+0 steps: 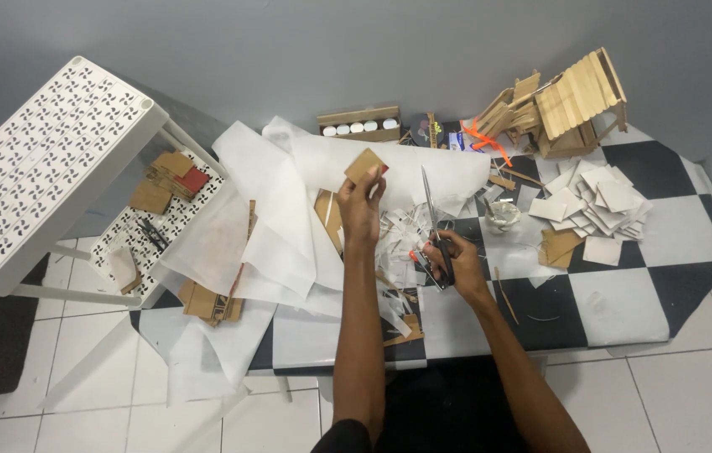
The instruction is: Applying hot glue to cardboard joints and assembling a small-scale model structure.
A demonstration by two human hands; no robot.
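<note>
1. While the left hand (361,205) pinches a small brown cardboard piece (364,164) held up over the checkered mat (624,294), the right hand (454,264) grips scissors (434,226), blades pointing away from the person.
2. Cardboard piece: above the mat's far-middle, over white paper sheets (280,226).
3. Scissors: over the mat's centre, amid paper scraps (398,231).
4. Pile of white squares (595,205) on the mat's right part; stick house model (578,101) at its far right corner.
5. White perforated stool (46,159) left of the mat.

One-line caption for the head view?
Left hand lifts a cardboard piece; right hand holds scissors.
</note>
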